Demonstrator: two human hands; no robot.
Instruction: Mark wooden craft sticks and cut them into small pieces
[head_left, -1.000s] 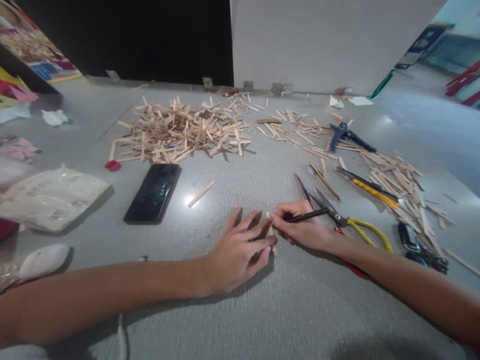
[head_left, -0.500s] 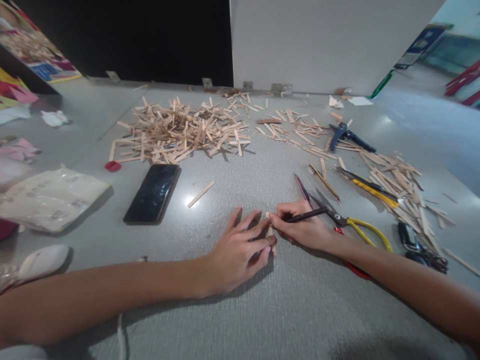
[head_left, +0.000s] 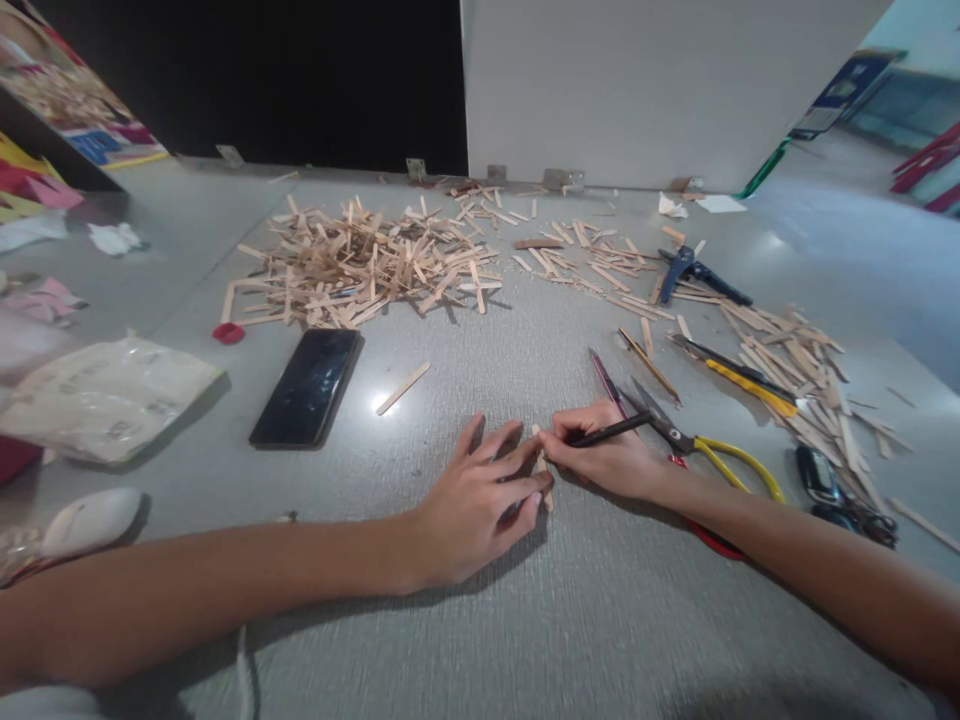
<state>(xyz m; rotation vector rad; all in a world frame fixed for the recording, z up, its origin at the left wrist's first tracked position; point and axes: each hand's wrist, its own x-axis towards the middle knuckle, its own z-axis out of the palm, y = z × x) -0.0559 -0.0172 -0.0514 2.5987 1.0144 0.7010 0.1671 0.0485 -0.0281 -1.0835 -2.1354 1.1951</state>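
Note:
A short popsicle stick (head_left: 548, 497) lies on the grey table, partly covered by fingers. My left hand (head_left: 480, 500) holds it down from the left with its fingertips, the other fingers spread. My right hand (head_left: 600, 450) is closed in a writing grip around a black pen (head_left: 616, 430). The pen's tip is hidden by the fingers, close to the stick's upper end. Just beyond my right hand are a dark red pencil (head_left: 602, 374) and scissors (head_left: 731, 461) with yellow and red handles, partly under my right forearm.
A large heap of popsicle sticks (head_left: 367, 255) lies at the back, with more sticks (head_left: 806, 355) at right. A phone (head_left: 306, 388), a single stick (head_left: 403, 388) and a white mouse (head_left: 94, 522) are at left. A yellow cutter (head_left: 750, 386), blue-handled pliers (head_left: 679, 273) and keys (head_left: 874, 525) lie at right.
The black pen's rear end has dipped and shifted slightly left as my right hand moves a little. My left hand and the stick stay in place.

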